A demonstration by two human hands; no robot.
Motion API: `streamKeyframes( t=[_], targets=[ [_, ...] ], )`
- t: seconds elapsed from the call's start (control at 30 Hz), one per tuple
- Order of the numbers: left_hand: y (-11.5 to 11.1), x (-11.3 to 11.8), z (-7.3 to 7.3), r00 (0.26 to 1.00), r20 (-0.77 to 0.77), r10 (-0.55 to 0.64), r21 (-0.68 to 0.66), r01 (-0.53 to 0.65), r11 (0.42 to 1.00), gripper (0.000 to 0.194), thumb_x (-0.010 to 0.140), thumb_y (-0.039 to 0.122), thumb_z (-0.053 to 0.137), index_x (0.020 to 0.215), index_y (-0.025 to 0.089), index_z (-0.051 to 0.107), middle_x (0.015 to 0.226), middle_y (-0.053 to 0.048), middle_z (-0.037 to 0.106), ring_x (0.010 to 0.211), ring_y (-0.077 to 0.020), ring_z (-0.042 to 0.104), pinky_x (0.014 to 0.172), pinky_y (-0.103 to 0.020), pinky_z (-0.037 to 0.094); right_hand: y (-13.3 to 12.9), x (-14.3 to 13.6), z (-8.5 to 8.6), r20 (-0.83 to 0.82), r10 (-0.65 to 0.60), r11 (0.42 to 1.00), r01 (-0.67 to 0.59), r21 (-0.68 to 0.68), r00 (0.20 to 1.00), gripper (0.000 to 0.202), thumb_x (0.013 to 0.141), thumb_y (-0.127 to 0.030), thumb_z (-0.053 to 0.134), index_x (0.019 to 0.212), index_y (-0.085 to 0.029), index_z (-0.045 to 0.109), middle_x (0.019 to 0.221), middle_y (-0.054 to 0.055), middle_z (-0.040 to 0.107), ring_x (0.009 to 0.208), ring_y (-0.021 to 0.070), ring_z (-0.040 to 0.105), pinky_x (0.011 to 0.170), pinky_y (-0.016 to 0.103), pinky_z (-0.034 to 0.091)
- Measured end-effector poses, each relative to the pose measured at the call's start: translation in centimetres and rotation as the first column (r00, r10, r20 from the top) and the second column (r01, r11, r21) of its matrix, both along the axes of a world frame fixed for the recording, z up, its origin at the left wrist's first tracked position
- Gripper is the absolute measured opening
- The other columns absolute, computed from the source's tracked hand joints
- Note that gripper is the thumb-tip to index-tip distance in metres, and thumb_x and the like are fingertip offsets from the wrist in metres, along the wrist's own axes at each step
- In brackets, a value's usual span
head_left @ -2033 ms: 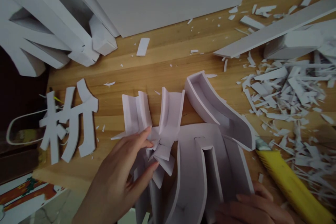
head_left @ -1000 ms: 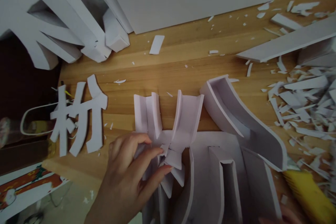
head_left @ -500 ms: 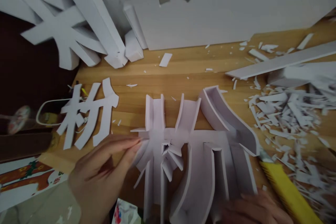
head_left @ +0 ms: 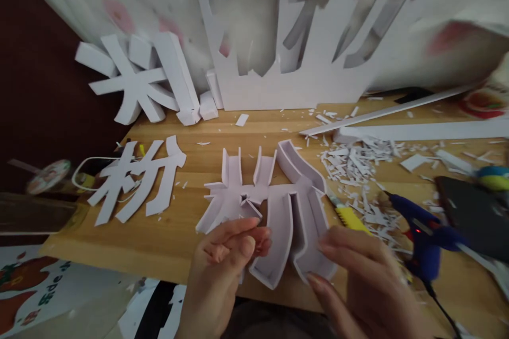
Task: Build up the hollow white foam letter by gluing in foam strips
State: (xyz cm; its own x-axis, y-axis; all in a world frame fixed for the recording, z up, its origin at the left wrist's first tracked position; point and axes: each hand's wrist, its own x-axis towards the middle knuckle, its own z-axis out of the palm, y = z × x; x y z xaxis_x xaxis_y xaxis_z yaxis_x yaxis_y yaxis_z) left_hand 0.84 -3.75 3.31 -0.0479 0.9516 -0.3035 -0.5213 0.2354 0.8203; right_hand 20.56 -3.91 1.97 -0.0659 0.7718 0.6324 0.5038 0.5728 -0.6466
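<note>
A white foam character shell [head_left: 278, 201] lies on the wooden table, its thin upright walls standing around a flat base. My left hand [head_left: 228, 265] is over its lower left part, fingers curled with the thumb close against them. Whatever may be between those fingertips is too small to make out. At the shell's lower right is my right hand [head_left: 358, 280], thumb and fingers apart around the wall's corner. Blur hides whether it touches. A flat white cut-out character [head_left: 165, 169] of similar shape lies to the left.
A yellow utility knife [head_left: 352, 220] lies right of the shell, near white foam scraps [head_left: 353, 161] and a blue glue gun [head_left: 421, 238] with a red light. Behind stand a cut-out foam board [head_left: 274, 92] and a thick white character [head_left: 139, 85]. A long strip [head_left: 382, 111] lies at right.
The view has pulled back and shows more of the table, including the glue gun. My left hand has left the shell's left wall and moved right over it. My right hand shows more fully.
</note>
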Motion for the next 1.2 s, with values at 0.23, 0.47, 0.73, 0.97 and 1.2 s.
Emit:
streamKeyframes(
  t=[0.23,0.47,0.73,0.97,1.2],
  targets=[
    [-2.4,1.8,0.8,0.981,0.191,-0.021,-0.038,0.029,0.999,0.026,0.079,0.042,0.085,0.087,0.018,0.084,0.089,-0.008,0.083,0.082,-0.0173,0.079,0.079,-0.02,0.063,0.7,-3.1,0.7,-0.129,0.199,0.979,-0.204,-0.026,0.971,0.009,0.099,-0.02,0.067,0.108,-0.022,0.068,0.099,0.0,0.066,0.091,0.0089,0.065,0.083,0.016,0.053],
    [-3.5,2.0,-0.2,0.94,0.319,-0.123,-0.026,0.138,0.99,0.02,0.087,0.038,0.079,0.097,0.021,0.082,0.102,-0.008,0.082,0.097,-0.018,0.077,0.091,-0.025,0.06,0.4,-3.2,0.0,-0.31,0.173,0.973,-0.211,-0.09,0.935,0.019,0.102,-0.029,0.062,0.084,-0.022,0.065,0.078,-0.002,0.067,0.075,0.0113,0.064,0.069,0.021,0.052],
    [-4.4,0.6,-1.0,0.999,0.043,-0.02,-0.057,0.023,0.998,0.029,0.076,0.044,0.087,0.089,0.02,0.078,0.067,0.0,0.068,0.07,-0.0143,0.067,0.078,-0.029,0.057,3.2,1.4,2.1,-0.574,-0.084,0.984,0.158,0.081,0.815,0.044,0.103,-0.038,0.054,0.062,-0.022,0.051,0.067,-0.001,0.05,0.067,0.0143,0.052,0.066,0.03,0.045],
    [-5.6,-2.3,-1.5,0.989,-0.074,-0.131,-0.078,0.125,0.989,0.047,0.075,0.063,0.08,0.062,0.023,0.059,0.039,0.007,0.044,0.04,-0.0119,0.043,0.057,-0.032,0.048,7.6,8.7,2.9,0.31,-0.526,0.813,0.575,-0.091,0.792,0.054,0.091,-0.059,0.063,0.122,-0.015,0.067,0.106,0.018,0.072,0.09,0.0297,0.065,0.082,0.044,0.046],
    [-3.9,-6.8,-0.6,0.916,-0.285,0.282,0.311,-0.19,0.931,0.045,0.083,0.043,0.079,0.056,0.022,0.05,0.038,0.007,0.047,0.042,-0.0115,0.046,0.056,-0.027,0.048,4.8,5.2,-0.6,0.172,-0.399,0.874,0.43,-0.226,0.901,0.038,0.1,-0.054,0.051,0.088,-0.022,0.069,0.056,-0.003,0.064,0.046,0.0141,0.059,0.049,0.025,0.04]
  ],
)
